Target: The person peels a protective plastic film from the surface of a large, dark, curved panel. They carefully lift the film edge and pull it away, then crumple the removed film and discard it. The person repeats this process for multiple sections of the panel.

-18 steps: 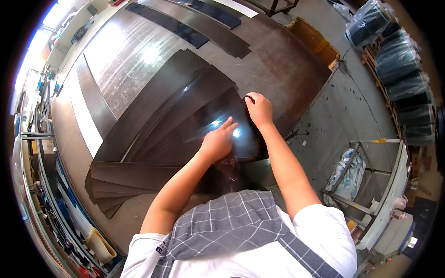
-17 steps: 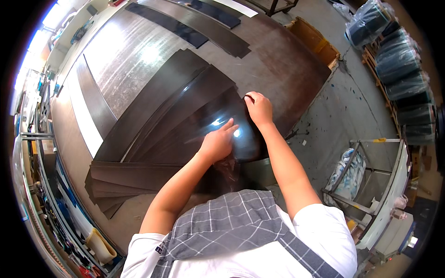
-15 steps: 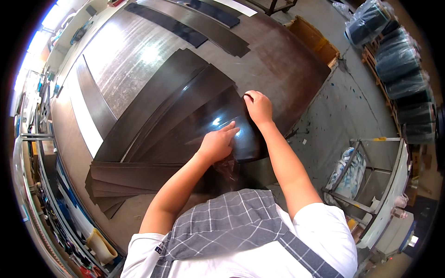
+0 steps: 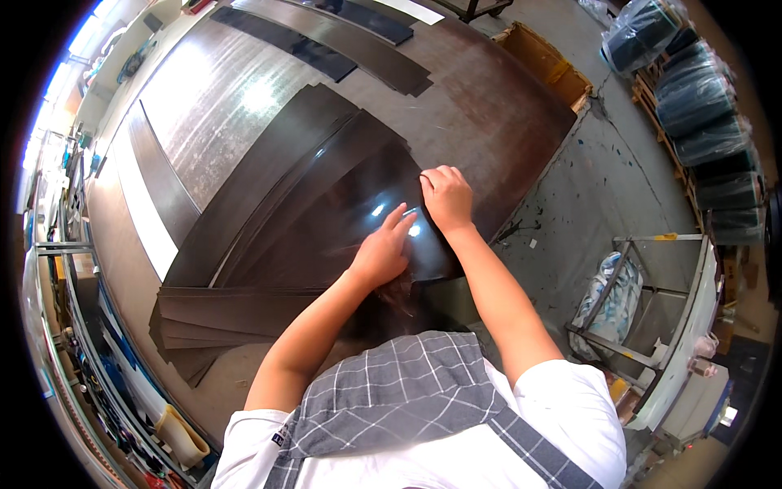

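Observation:
A fan of long dark brown sheets (image 4: pixel 273 175) lies on the table, with a glossy black sheet (image 4: pixel 342 232) on top at its near right side. My right hand (image 4: pixel 446 198) is closed on the right edge of this glossy sheet, its fingers curled over the rim. My left hand (image 4: pixel 381 251) is over the sheet's near part, two fingers stretched forward along the shiny surface. Crumpled clear plastic film (image 4: pixel 397 295) hangs from beneath the left palm, seemingly held by the curled fingers, which are hidden.
More dark strips (image 4: pixel 285 42) lie at the table's far side, and a white strip (image 4: pixel 145 204) at the left. On the floor stand a cardboard box (image 4: pixel 542 65), a metal frame cart (image 4: pixel 643 318) and wrapped rolls (image 4: pixel 705 114) on pallets. A shelf rack (image 4: pixel 69 248) lines the left.
My right hand has shifted slightly down along the sheet's edge, and the sheet's raised right side looks flatter. My left fingers have spread a little and moved slightly farther from me.

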The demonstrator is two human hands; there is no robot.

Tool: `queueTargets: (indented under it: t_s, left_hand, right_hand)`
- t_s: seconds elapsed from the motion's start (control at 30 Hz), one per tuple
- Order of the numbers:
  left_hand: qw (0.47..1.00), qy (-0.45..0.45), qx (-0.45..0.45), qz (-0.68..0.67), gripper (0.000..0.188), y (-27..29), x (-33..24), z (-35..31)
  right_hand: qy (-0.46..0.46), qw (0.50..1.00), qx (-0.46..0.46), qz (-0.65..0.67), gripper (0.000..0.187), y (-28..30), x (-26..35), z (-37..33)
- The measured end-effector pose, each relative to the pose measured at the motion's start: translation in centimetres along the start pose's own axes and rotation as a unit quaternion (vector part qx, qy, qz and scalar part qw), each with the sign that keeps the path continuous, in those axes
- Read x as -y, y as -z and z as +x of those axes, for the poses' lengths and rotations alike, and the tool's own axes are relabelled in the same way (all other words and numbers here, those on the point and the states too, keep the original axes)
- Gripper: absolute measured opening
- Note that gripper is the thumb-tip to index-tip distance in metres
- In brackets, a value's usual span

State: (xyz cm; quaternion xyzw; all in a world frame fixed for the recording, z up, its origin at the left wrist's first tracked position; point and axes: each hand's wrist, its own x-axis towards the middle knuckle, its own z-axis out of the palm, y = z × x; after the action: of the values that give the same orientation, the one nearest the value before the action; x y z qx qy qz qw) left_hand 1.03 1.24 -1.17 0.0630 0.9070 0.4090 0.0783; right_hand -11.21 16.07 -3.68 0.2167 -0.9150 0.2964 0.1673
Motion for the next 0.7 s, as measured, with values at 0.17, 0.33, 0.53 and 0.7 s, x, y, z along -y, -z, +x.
queueTargets:
  t_s: [0.17,0.33,0.53,0.7]
  left_hand:
    - [0.995,0.087,-0.032,0.037,0.077,0.0,-1.1,0.1]
    - [0.991,0.11,-0.016,0.073,0.073,0.0,-1.4,0.8]
    - [0.991,0.101,-0.016,0.089,0.07,0.4,-1.4,1.1]
    - [0.99,0.105,-0.007,0.092,0.069,0.4,-1.2,1.0]
  right_hand:
    - [-0.008,0.999,-0.032,-0.001,0.009,-0.2,0.2,0.5]
    - [0.119,0.993,0.0,-0.013,0.012,0.4,1.4,-2.4]
    - [0.065,0.992,-0.034,-0.099,0.014,0.9,0.4,-0.3]
    - [0.12,0.993,-0.003,-0.012,0.013,1.3,1.8,-1.4]
